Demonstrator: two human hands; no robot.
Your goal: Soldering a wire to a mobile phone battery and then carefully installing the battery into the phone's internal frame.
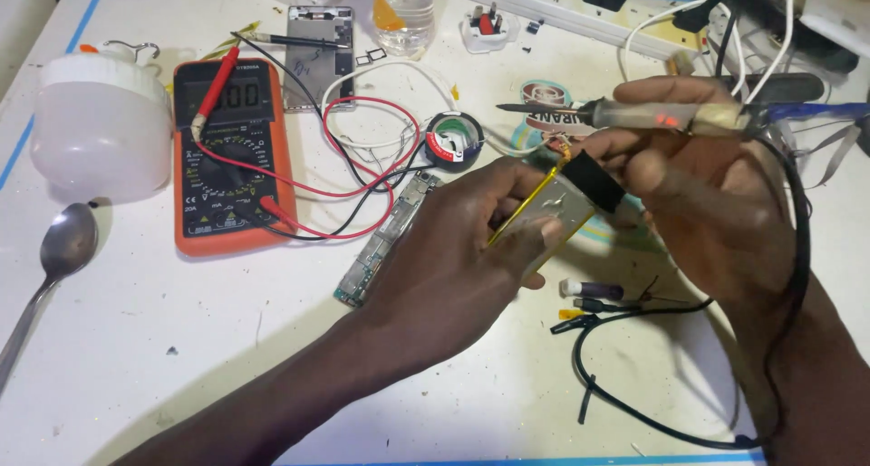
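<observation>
Above the white worktable (181, 357), seen from the head camera, the left hand (453, 258) is closed around a flat silver battery pack (553, 214) with a yellow edge and a black taped end, holding it tilted off the table near the middle of the view. The right hand (716, 185) is clamped on the handle of a soldering iron (634, 115), whose dark tip points left and sits just above the pack's taped end, apart from it as far as I can tell. Judging by this, the joint at the pack's end looks not yet made (no solder is visible at the tip, and the contacts are hidden by the fingers), so the heating step seems to be what is left. Counted on the table: one orange multimeter (231, 153) with one red probe (215, 90) lying across its display and red and black leads looping right; one narrow circuit board (385, 240) just beside the left hand; one roll of black tape (456, 140); one spoon (54, 267); one white bulb-shaped lamp (95, 131); one clear bottle (403, 13); one opened phone frame (319, 54); one white plug (489, 27).
</observation>
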